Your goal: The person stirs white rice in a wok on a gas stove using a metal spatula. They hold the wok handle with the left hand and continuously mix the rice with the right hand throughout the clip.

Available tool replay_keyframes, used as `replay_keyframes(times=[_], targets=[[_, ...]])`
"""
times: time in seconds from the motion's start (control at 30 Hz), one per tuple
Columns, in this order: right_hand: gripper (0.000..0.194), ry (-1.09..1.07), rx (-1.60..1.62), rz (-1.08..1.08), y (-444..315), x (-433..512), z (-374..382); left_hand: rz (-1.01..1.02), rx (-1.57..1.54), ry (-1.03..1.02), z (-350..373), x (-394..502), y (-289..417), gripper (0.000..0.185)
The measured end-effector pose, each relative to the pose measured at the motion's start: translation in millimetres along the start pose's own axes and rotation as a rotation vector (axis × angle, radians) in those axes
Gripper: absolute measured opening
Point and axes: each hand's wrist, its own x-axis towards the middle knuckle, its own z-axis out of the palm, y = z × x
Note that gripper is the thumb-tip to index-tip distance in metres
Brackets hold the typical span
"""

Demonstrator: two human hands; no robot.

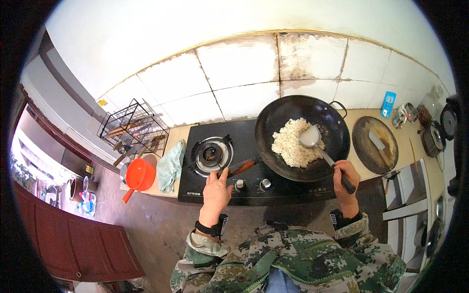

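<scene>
Cooked rice [296, 144] lies in a large black wok [331, 124] on the right side of a black gas stove [245, 133]. My right hand [346, 178] is closed around the dark handle of a metal ladle [311, 137], whose bowl rests on the rice. The wok's brown handle [242, 167] points left, towards the uncovered left burner [211, 155]. At the end of that handle is my left hand [217, 187], its fingers apart; whether they touch the handle is hard to tell.
Left of the stove are a light blue cloth [170, 166], a red plastic dipper [140, 174] and a black wire rack [128, 124] with utensils. On the right, a cleaver [377, 140] lies on a round chopping board [361, 146], near a blue pouch [388, 104] and jars [399, 119].
</scene>
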Motion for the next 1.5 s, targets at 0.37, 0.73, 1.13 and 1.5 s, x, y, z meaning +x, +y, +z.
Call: replay_keyframes(times=[0.37, 0.73, 1.13, 1.5], targets=[[0.005, 0.019, 0.243, 0.207, -11, 17, -24, -0.004, 0.011, -0.034, 11, -5, -11, 0.066], [0.009, -0.059, 0.239, 0.267, -3, 37, -29, 0.051, 0.104, 0.014, 17, 11, -11, 0.041], [0.013, -0.093, 0.31, 0.335, 19, 60, -26, 0.07, 0.043, 0.0, 8, 13, -8, 0.049], [0.011, -0.032, 0.396, 0.417, 14, 64, -20, 0.073, 0.053, -0.047, 8, 15, -11, 0.049]])
